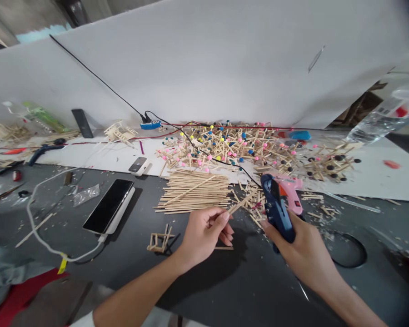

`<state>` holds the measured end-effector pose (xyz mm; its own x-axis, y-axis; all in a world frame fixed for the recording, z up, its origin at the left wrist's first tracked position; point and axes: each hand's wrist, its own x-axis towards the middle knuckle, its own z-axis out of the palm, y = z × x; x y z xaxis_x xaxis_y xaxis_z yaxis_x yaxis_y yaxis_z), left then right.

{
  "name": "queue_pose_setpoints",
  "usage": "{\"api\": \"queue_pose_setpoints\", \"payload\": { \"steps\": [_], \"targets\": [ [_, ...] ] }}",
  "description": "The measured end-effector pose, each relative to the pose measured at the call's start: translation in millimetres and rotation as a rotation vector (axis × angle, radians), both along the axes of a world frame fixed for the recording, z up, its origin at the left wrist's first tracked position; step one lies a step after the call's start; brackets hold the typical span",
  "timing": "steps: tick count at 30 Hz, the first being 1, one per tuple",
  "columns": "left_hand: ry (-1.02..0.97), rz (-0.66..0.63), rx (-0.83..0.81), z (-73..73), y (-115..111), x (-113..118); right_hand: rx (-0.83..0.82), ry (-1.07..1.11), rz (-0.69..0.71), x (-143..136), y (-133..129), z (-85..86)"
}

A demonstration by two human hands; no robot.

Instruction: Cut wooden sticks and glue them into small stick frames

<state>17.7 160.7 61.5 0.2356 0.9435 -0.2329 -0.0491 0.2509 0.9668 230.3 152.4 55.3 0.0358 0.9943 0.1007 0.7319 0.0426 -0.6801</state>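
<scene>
Between thumb and fingertips, my left hand [207,234] pinches a thin wooden stick [240,203], perhaps more than one, pointing up to the right. My right hand [305,250] is wrapped round a dark blue hand cutter [277,206], tilted up to the left; its blades cannot be made out. The two hands are apart. Behind the left hand lies a pile of long wooden sticks [194,190]. A small stick frame [160,239] stands left of that hand, and a loose stick [224,248] lies under its fingers. Short cut pieces [255,200] are scattered between the hands.
A pink glue gun [293,193] lies behind the cutter. Farther back is a heap of stick pieces with coloured balls [218,145]. A phone [109,205] on a white power bank with a cable, a white device [138,166] and a blue socket block [151,124] are at left.
</scene>
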Motion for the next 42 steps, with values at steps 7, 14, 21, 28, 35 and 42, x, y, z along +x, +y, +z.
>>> {"api": "queue_pose_setpoints", "payload": {
  "steps": [7, 14, 21, 28, 35, 42],
  "targets": [
    [0.027, -0.011, 0.032, -3.3, -1.0, 0.4, -0.006, -0.114, 0.059, -1.7, -0.6, -0.3],
    [0.122, -0.007, 0.062, -1.5, -3.2, -0.6, -0.009, -0.151, 0.133, 0.4, -3.2, 4.0],
    [0.200, -0.030, 0.109, 1.6, -5.0, -0.8, -0.018, -0.231, 0.197, -1.4, -11.8, 1.3],
    [0.292, -0.063, 0.181, 1.4, -8.5, -0.3, -0.126, -0.209, 0.266, -8.2, -21.4, 1.7],
    [0.384, -0.085, 0.256, -1.5, -7.0, -0.5, -0.223, -0.195, 0.312, -10.4, -20.9, 11.1],
    [0.398, -0.111, 0.230, -0.9, -8.1, -0.1, -0.317, -0.201, 0.328, -9.4, -20.8, 13.3]
  ]
}}
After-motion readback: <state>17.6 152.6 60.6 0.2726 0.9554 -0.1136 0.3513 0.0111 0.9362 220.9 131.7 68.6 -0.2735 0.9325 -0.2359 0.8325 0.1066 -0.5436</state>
